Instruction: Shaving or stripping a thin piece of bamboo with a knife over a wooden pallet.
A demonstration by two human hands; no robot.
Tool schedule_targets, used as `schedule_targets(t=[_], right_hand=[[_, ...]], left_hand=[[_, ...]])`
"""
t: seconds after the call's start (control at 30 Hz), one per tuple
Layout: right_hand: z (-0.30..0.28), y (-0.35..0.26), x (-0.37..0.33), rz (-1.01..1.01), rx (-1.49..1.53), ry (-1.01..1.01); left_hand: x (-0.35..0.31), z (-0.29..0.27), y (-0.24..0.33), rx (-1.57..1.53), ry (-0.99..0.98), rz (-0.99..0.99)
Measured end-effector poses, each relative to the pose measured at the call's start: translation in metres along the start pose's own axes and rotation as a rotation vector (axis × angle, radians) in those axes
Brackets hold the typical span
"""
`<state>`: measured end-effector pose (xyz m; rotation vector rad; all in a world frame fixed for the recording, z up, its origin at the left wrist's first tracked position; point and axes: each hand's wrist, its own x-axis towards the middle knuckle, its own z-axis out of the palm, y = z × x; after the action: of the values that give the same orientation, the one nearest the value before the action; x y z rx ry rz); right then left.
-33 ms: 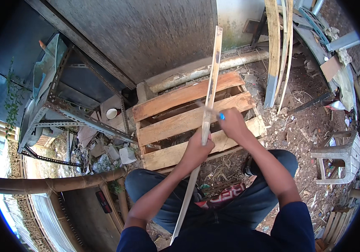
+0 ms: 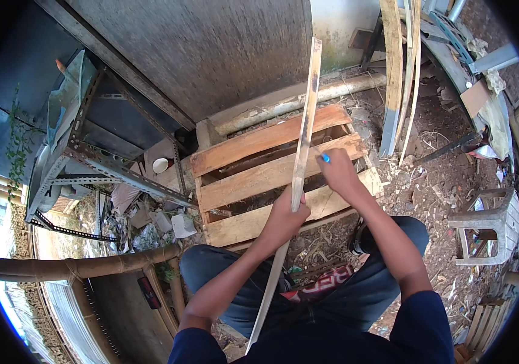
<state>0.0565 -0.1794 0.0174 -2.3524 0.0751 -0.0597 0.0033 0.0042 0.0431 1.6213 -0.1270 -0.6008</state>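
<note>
A long, pale strip of split bamboo or wood [image 2: 308,109] slants from my lap up over the slatted wooden crate [image 2: 253,189]. My left hand [image 2: 282,219] is wrapped round it near the crate's front slat. Just right of the strip, my right hand [image 2: 338,176] is closed on a small knife with a blue handle [image 2: 325,158]. Its blade hardly shows now. Between this hand and the strip there is a small gap. Dark marks show on the strip's upper part.
Several long strips [image 2: 391,79] lean at the back right. A metal-angle rack [image 2: 120,170] stands left, with a white cup [image 2: 160,164] near it. At the right is a worn plastic stool [image 2: 487,227]. Shavings litter the ground. A red package [image 2: 320,285] lies between my legs.
My right hand has shifted slightly right and up with the knife, off the strip where the blade lay across it. The left hand and strip are almost still.
</note>
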Motion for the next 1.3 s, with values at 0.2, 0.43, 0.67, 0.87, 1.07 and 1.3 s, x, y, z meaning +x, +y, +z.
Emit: schedule_targets(t=[0.2,0.43,0.67,0.87,1.07,1.3], right_hand=[[0.009,-0.014,-0.020,-0.068,0.171,-0.168],[0.007,0.004,-0.001,-0.091,-0.041,-0.045],[0.011,-0.002,-0.011,-0.029,0.224,-0.056],[0.036,-0.004,-0.022,-0.100,0.340,-0.247],[0.030,-0.001,-0.015,-0.136,0.245,-0.210],[0.034,-0.003,-0.023,-0.094,0.332,-0.261]], left_hand=[[0.003,-0.004,-0.001,-0.003,0.010,0.019],[0.001,-0.004,0.001,-0.031,0.003,0.042],[-0.002,-0.007,0.005,-0.077,-0.024,0.003],[0.004,-0.012,-0.009,0.006,0.037,0.101],[0.002,-0.012,-0.004,-0.003,0.041,0.071],[0.003,-0.011,-0.009,0.076,0.067,0.117]])
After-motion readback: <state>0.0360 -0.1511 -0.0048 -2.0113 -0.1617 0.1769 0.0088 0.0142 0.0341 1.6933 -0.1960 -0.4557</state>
